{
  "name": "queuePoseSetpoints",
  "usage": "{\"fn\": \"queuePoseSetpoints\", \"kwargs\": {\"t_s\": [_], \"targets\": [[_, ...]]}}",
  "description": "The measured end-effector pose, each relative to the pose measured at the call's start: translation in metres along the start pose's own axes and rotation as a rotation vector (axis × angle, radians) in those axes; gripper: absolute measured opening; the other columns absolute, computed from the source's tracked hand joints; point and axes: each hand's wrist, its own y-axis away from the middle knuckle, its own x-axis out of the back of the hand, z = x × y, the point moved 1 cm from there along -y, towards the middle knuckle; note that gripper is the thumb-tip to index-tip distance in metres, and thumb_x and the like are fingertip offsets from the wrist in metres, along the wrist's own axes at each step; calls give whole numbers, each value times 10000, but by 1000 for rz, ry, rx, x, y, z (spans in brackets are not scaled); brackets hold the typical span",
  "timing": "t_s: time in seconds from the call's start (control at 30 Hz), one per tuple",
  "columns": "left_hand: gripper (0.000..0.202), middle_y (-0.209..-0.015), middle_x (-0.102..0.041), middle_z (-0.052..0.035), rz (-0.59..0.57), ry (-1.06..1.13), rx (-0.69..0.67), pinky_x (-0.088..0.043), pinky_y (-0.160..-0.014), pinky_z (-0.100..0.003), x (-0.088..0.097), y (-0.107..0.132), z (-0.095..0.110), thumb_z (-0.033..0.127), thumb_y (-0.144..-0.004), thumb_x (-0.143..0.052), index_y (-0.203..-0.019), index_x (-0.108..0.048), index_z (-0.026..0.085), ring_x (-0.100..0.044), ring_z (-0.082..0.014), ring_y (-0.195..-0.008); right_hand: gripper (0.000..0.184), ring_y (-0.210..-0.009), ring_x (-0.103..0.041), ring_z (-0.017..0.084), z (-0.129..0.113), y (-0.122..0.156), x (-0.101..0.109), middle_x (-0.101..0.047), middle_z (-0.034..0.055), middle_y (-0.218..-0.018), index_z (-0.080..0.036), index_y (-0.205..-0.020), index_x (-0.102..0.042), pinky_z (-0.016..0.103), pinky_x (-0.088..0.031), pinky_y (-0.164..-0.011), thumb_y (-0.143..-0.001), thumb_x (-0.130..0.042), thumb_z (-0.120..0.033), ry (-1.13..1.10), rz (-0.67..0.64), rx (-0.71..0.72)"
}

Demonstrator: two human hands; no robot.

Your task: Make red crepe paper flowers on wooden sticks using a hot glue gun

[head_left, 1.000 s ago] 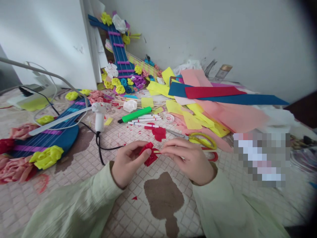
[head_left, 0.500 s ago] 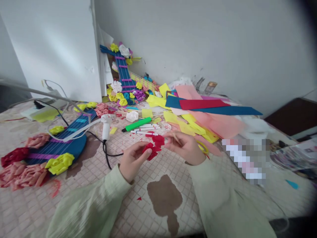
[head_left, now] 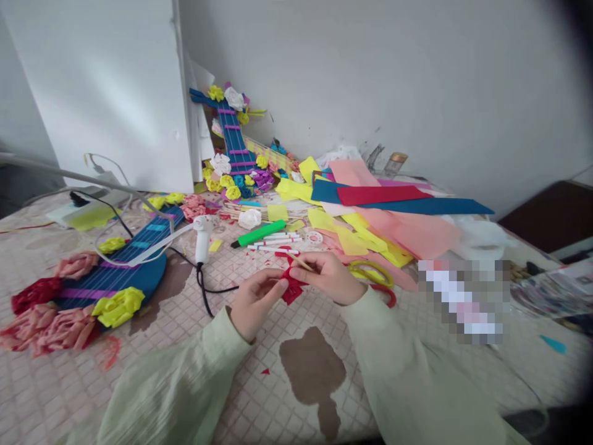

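My left hand (head_left: 254, 301) pinches a small red paper flower (head_left: 291, 288) just above the patterned cloth. My right hand (head_left: 330, 276) is closed on a thin wooden stick (head_left: 299, 262) that slants up to the left, its lower end at the flower. Both hands meet in the middle of the view, fingers pressed together. Pale green sleeves cover both arms. Scraps of red paper (head_left: 280, 252) lie just beyond the hands, beside several white markers (head_left: 273, 241).
A white glue gun (head_left: 202, 235) with a black cord stands left of the hands. Yellow-handled scissors (head_left: 370, 272) lie to the right. Coloured paper sheets (head_left: 384, 210) pile at the back right. Blue guitar-shaped boards with paper flowers (head_left: 115, 272) lie left and lean against the wall.
The view has swung up and right. My right hand drew away from the flower, then came back to it with the stick now slanting up-left. The left hand kept its hold.
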Motion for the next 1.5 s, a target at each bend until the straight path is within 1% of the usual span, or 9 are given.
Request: {"fn": "queuePoseSetpoints", "kwargs": {"t_s": [0.27,0.57,0.77,0.9,1.03,1.13,1.2,1.33,1.5], "targets": [[242,-723,-649,-45,-6,98,78,-499,-636,-299,-1,1,-9,337,-667,-704,-789,-645,135,-595,-152,-647,117,-579,-444,81,4,10,1,-496,-34,-643,-132,-720,-585,220,-372,-559,-768,-587,-238,-67,-30,14],[235,-692,-630,-15,-53,55,66,-478,-604,-253,-6,2,-3,296,-624,-749,-728,-618,130,-576,-118,-628,153,-582,-394,86,3,15,0,-415,-52,-619,-160,-700,-482,219,-324,-554,-840,-485,-221,161,-58,60],[234,-679,-630,-13,-80,59,55,-476,-603,-255,-6,1,-4,285,-624,-749,-726,-609,128,-571,-114,-610,125,-608,-429,92,1,18,-1,-461,-39,-659,-162,-745,-492,222,-343,-575,-853,-471,-223,207,-85,43],[246,-745,-641,-30,-56,51,66,-484,-622,-262,-4,1,-7,292,-641,-732,-797,-633,128,-581,-130,-663,134,-635,-474,105,3,18,1,-522,-16,-697,-158,-776,-530,230,-377,-592,-851,-492,-263,219,-15,61],[228,-752,-641,-28,-17,32,70,-488,-634,-264,-3,-2,-10,277,-641,-725,-800,-648,133,-586,-139,-685,257,-806,-554,143,4,19,4,-604,51,-865,-149,-961,-586,273,-436,-729,-910,-385,-303,237,61,159],[203,-752,-645,-26,-13,26,71,-485,-626,-257,-2,-3,-11,249,-633,-723,-790,-656,140,-587,-136,-679,319,-901,-573,161,4,20,4,-634,83,-938,-144,-1035,-601,310,-446,-814,-932,-320,-254,304,26,216],[187,-768,-654,-35,-18,16,74,-487,-626,-259,-2,-4,-10,240,-638,-714,-786,-660,139,-591,-141,-689,308,-905,-586,174,4,21,3,-649,90,-945,-146,-1054,-610,326,-463,-812,-922,-350,-248,373,-8,239],[174,-729,-658,-33,-29,33,117,-491,-608,-262,-1,-4,-9,244,-649,-698,-774,-655,131,-590,-134,-651,290,-880,-611,173,7,23,3,-672,81,-959,-168,-1077,-620,321,-486,-785,-907,-406,-264,447,38,303],[194,-717,-658,-26,-24,75,162,-486,-605,-249,-2,-4,-11,241,-647,-694,-792,-653,119,-588,-119,-637,291,-778,-631,170,10,25,2,-695,72,-872,-166,-1058,-647,302,-499,-691,-892,-434,-275,513,41,273]]}}
